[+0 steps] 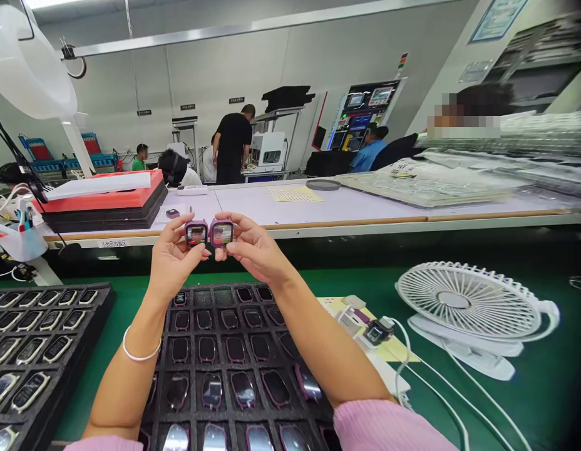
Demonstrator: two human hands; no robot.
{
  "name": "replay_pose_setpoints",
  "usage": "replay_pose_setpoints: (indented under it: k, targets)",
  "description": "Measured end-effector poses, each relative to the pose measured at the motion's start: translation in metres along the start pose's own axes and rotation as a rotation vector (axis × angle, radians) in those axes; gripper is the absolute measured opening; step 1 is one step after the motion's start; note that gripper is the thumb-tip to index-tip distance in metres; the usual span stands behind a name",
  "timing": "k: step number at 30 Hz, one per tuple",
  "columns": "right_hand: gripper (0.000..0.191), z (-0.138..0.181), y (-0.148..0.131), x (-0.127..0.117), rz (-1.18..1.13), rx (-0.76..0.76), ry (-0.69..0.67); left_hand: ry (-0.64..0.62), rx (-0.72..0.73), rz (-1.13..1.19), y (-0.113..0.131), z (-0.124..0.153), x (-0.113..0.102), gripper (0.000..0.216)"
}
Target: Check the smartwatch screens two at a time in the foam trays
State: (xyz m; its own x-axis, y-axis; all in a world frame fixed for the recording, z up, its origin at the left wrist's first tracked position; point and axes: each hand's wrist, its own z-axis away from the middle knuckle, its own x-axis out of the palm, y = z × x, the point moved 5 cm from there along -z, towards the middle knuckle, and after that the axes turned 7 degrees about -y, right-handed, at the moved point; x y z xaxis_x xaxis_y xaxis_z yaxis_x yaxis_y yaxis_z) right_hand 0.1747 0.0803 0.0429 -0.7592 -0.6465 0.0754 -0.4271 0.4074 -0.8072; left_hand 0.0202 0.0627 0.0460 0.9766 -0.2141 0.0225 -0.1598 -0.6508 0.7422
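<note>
A foam tray of watch cases [196, 351] lies on a bench mat [529, 394], with a second tray [102, 300] to its left and a desk fan [469, 300] to its right, a wired watch [377, 332] between tray and fan, and a long table [290, 210] behind them all

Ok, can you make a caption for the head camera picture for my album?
Left hand and right hand hold purple square watches above a black foam tray.

Fingers [231, 248] cover the lower edges of the two purple-cased smartwatches [196, 233], whose screen images are too small to make out. The black foam tray [225, 289] runs off the bottom edge, and a co-worker's head [464, 113] at upper right is pixelated.
</note>
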Motion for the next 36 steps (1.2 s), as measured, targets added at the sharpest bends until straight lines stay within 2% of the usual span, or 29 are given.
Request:
replay_pose_setpoints:
  k: [8, 14, 25, 31, 36]
  targets:
    - [0.041, 0.027, 0.020, 0.005, -0.037, 0.037, 0.068, -0.013, -0.081, 0.001, -0.017, 0.025, 0.002, 0.048]
    - [0.038, 0.030, 0.026, 0.001, -0.054, 0.069, 0.105, -0.003, -0.105, -0.006, -0.022, 0.027, 0.004, 0.047]
    - [0.034, 0.031, 0.030, 0.002, -0.029, 0.057, 0.085, 0.056, -0.113, -0.012, -0.024, 0.028, 0.003, 0.039]
    - [0.039, 0.032, 0.029, 0.001, -0.003, 0.030, 0.074, 0.014, -0.105, -0.011, -0.026, 0.030, 0.002, 0.040]
    - [0.034, 0.031, 0.031, -0.001, 0.011, 0.040, 0.117, -0.016, -0.109, 0.020, -0.028, 0.031, 0.003, 0.036]
